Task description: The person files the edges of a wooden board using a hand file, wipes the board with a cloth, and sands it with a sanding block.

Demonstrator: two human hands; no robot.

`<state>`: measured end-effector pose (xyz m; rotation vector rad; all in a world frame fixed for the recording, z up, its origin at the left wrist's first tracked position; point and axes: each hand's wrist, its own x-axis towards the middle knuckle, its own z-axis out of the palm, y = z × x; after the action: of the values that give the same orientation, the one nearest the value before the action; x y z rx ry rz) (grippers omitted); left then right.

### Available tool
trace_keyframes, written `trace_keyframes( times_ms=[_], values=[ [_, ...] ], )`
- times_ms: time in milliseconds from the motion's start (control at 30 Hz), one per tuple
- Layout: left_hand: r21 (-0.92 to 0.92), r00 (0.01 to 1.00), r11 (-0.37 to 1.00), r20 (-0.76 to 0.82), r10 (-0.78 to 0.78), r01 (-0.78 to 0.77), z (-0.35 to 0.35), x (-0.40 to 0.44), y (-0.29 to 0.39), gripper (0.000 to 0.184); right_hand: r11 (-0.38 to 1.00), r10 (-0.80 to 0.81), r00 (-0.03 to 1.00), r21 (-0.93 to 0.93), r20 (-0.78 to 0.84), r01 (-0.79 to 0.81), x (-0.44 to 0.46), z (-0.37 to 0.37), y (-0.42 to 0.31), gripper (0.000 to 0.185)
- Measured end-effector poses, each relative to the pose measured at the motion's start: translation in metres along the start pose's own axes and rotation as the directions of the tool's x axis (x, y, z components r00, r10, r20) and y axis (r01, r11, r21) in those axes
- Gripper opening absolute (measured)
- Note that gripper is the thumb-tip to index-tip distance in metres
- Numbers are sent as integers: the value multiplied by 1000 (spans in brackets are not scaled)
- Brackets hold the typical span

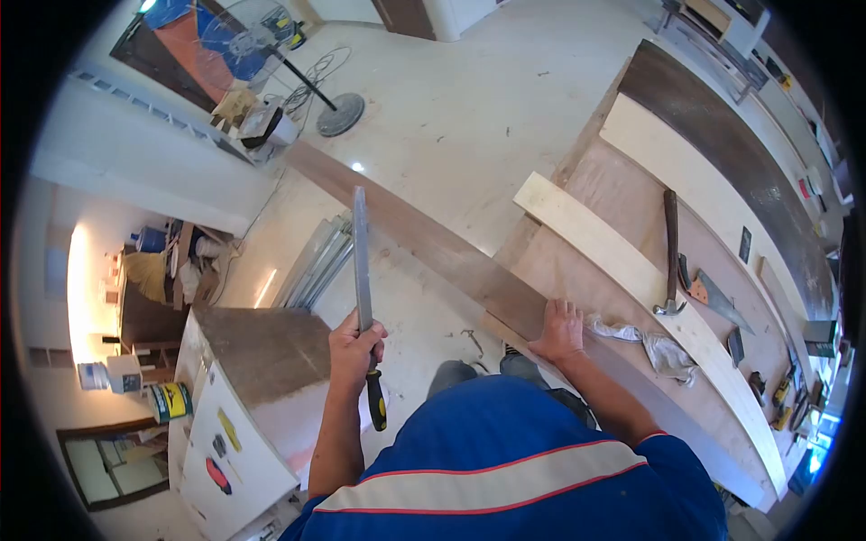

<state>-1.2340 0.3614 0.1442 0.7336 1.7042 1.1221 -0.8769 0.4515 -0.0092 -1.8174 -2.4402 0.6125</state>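
My left hand [354, 347] is closed around a metal file [363, 252] near where its blade meets the handle. The blade points up and away from me, while the black and yellow handle hangs below my fist. A long brown wooden board [442, 248] runs diagonally across in front of me, its far end sticking out over the floor. My right hand [561, 334] lies across this board, fingers over the top and thumb by the near edge, holding it. The fingertips' underside is hidden. The file and the board are apart.
On the workbench at right [622, 180] are pale planks [595, 239], a claw hammer [670, 252], a handsaw [722, 298] and a white rag [667, 353]. A white cabinet [234, 451] stands left, near metal channels [316, 261]. Farther off is a pedestal fan [338, 114].
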Motion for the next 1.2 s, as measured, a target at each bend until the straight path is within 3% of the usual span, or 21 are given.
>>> trace_keyframes(
  times_ms=[133,267,367,433,567,667,767,833,867,900,933,967,1000,1033,1067,1133,1200],
  values=[
    [33,995,998,87,-48,45,-30,58,6,9,997,68,996,-43,56,-66,17,-1,-19,73],
    [9,969,999,242,-52,51,-53,124,23,35,985,103,995,-138,7,-101,11,-1,-21,77],
    [212,886,971,422,-191,108,-83,194,34,50,969,222,975,-109,9,-220,7,6,-44,83],
    [379,862,925,463,-205,16,-96,238,32,55,944,303,953,-135,-6,-301,8,3,-42,84],
    [604,805,756,564,-182,-252,-111,302,38,58,871,460,882,-140,-100,-470,13,16,-78,85],
    [666,709,476,695,-115,-575,-108,346,39,56,847,503,854,-121,-136,-518,18,17,-88,82],
    [660,668,350,735,-116,-665,-97,379,39,55,860,475,871,-141,-128,-490,20,22,-83,77],
    [673,633,258,740,-228,-693,-93,394,40,53,867,480,876,-127,-48,-482,28,-1,-93,71],
    [650,601,207,758,-254,-731,-82,410,44,52,900,415,905,-100,-91,-423,28,25,-86,64],
    [443,450,168,893,-1,-880,-90,423,33,51,915,368,915,-108,-166,-388,22,39,-72,57],
    [506,502,32,860,-93,-862,-82,430,36,55,899,431,890,-9,-151,-437,25,29,-78,47],
    [688,672,-47,689,-271,-724,-55,414,71,58,893,440,882,-25,-170,-450,31,24,-87,43],
    [664,667,-89,719,-195,-742,-52,428,72,59,884,467,870,110,-155,-455,35,20,-89,44],
    [604,614,-122,787,-62,-787,-56,465,51,59,879,467,872,-28,-145,-475,43,10,-99,48],
    [553,552,-7,832,48,-833,-66,519,22,58,880,451,881,-93,-144,-466,48,11,-100,53],
    [519,539,192,840,70,-833,-58,562,10,56,888,432,891,-108,-138,-448,53,4,-97,56],
    [592,588,342,798,-129,-730,-55,580,33,55,893,415,899,-129,-142,-432,63,-3,-98,58]
  ],
)
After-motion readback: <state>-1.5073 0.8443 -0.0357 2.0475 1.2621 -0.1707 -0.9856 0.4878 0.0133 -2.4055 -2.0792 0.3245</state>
